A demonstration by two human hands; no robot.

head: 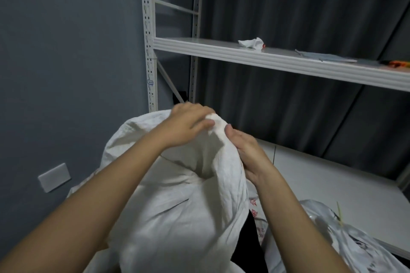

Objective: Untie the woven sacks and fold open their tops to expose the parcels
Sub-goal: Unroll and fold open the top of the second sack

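A big white woven sack (177,213) stands right in front of me, its top gathered into a bunched neck. My left hand (188,124) reaches over the neck and its fingers curl round the tip of the bunched fabric. My right hand (246,150) grips the same neck from the right side, thumb pressed against the cloth. The sack's mouth is closed, so no parcels show. A second white sack (337,235) with a thin yellow tie lies lower right, partly cut off by the frame.
A white metal rack stands behind the sack; its upper shelf (266,57) carries crumpled white paper (251,43), a grey sheet and an orange tool. A lower white shelf (332,184) runs to the right. A grey wall with a blank plate (54,177) is on the left.
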